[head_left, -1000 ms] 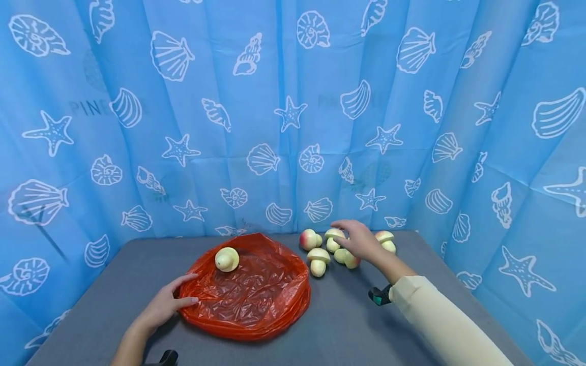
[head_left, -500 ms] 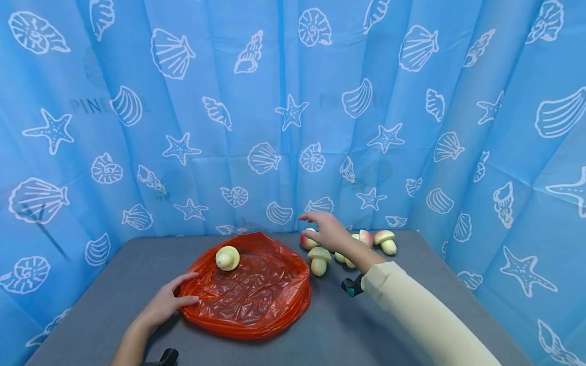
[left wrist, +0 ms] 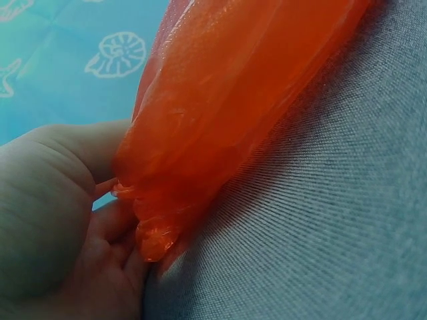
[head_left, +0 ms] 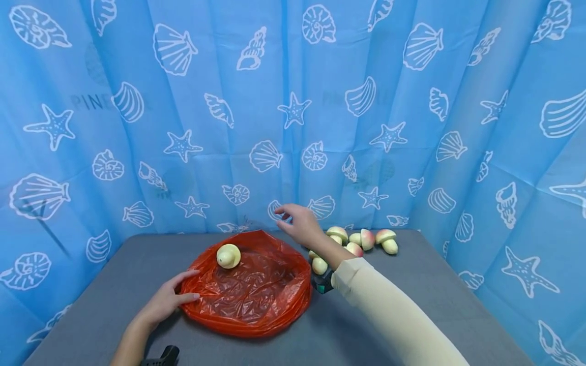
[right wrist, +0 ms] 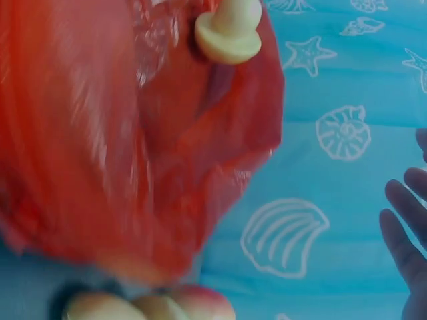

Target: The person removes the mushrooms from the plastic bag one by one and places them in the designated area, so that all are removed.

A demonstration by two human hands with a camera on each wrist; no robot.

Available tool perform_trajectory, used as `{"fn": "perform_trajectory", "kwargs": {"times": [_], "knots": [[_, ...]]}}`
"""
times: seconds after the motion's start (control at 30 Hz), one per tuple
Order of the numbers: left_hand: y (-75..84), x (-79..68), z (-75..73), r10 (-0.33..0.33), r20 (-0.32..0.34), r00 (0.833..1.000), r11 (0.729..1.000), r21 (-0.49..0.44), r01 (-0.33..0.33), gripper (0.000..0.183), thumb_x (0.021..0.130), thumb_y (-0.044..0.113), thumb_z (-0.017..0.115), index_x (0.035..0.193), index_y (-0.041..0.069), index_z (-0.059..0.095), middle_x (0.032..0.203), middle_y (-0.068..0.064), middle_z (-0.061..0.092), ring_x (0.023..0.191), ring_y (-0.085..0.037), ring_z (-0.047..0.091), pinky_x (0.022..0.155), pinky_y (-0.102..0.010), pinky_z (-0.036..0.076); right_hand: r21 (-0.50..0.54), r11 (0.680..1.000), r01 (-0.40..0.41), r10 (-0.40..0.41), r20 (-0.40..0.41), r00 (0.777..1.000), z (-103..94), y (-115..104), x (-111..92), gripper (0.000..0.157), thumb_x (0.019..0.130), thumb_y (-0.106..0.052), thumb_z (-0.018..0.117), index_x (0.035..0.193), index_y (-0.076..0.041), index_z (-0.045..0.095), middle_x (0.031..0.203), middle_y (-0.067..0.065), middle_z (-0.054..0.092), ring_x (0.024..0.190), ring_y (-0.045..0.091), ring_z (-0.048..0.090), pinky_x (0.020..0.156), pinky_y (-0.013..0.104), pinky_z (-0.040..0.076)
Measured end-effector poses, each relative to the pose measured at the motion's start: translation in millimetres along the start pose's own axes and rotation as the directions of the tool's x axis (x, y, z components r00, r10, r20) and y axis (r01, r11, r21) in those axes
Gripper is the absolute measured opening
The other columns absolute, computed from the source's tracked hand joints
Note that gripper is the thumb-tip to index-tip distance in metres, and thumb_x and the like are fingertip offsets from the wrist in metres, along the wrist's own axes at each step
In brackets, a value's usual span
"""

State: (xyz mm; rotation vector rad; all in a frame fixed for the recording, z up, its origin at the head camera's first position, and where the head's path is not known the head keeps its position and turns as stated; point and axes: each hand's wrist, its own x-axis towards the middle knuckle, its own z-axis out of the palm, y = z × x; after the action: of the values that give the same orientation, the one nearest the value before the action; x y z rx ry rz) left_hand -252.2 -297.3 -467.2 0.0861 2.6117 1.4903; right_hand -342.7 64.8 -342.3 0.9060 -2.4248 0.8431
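A red plastic bag (head_left: 247,325) lies spread with its mouth upward on the grey table. One toy mushroom (head_left: 228,256) sits inside it, near the back left of the mouth. My left hand (head_left: 162,304) grips the bag's left rim; in the left wrist view, bag folds pass between thumb and fingers. My right hand (head_left: 299,223) hovers past the bag's far right edge, fingers apart and nothing seen in them. Several more toy mushrooms (head_left: 390,242) with cream stems and pinkish caps lie right of the bag, partly hidden by the right forearm.
Behind the grey table (head_left: 151,254) hangs a blue curtain (head_left: 293,127) printed with white shells and starfish. Black wrist-camera mounts show at both wrists. The right sleeve (head_left: 389,310) reaches across the table's right side.
My right hand has moved left from above the loose mushrooms to the bag's far right side. The left hand and the mushroom in the bag have stayed put.
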Motion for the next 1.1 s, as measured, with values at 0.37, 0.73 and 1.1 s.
{"fn": "perform_trajectory", "kwargs": {"times": [0.37,0.73,1.1], "knots": [[2.5,-1.7,-0.3,0.004,0.001,1.0,1.0,-0.006,-0.004,0.074,0.085,0.033,0.074,0.147,0.007,0.041,0.152,-0.032,0.023,0.135,-0.053,0.024,0.103,-0.064,0.03,0.245,0.969,-0.03,0.09,-0.237,0.967,50.0,-9.3,3.0,0.012,0.091,-0.016,0.07,0.102,-0.009,0.071,0.095,0.002,0.069,0.082,0.015,0.064,0.07,0.027,0.054],[-1.2,1.9,-1.4,-0.001,0.005,1.0,1.0,0.006,0.001,0.074,0.086,0.035,0.073,0.147,0.008,0.04,0.151,-0.032,0.024,0.132,-0.052,0.029,0.098,-0.063,0.036,0.349,0.92,-0.178,0.246,-0.163,0.955,89.3,-21.3,6.5,0.017,0.095,-0.024,0.066,0.105,-0.011,0.071,0.094,-0.001,0.069,0.084,0.013,0.063,0.072,0.026,0.054],[0.8,1.7,-1.0,-0.001,-0.003,1.0,1.0,0.031,0.001,0.075,0.086,0.036,0.073,0.147,0.009,0.04,0.151,-0.032,0.024,0.134,-0.054,0.024,0.101,-0.068,0.028,0.395,0.846,-0.358,0.344,0.108,0.933,122.1,-26.7,5.6,0.035,0.095,-0.042,0.061,0.118,-0.017,0.067,0.11,-0.005,0.066,0.1,0.013,0.061,0.088,0.034,0.051]]}}
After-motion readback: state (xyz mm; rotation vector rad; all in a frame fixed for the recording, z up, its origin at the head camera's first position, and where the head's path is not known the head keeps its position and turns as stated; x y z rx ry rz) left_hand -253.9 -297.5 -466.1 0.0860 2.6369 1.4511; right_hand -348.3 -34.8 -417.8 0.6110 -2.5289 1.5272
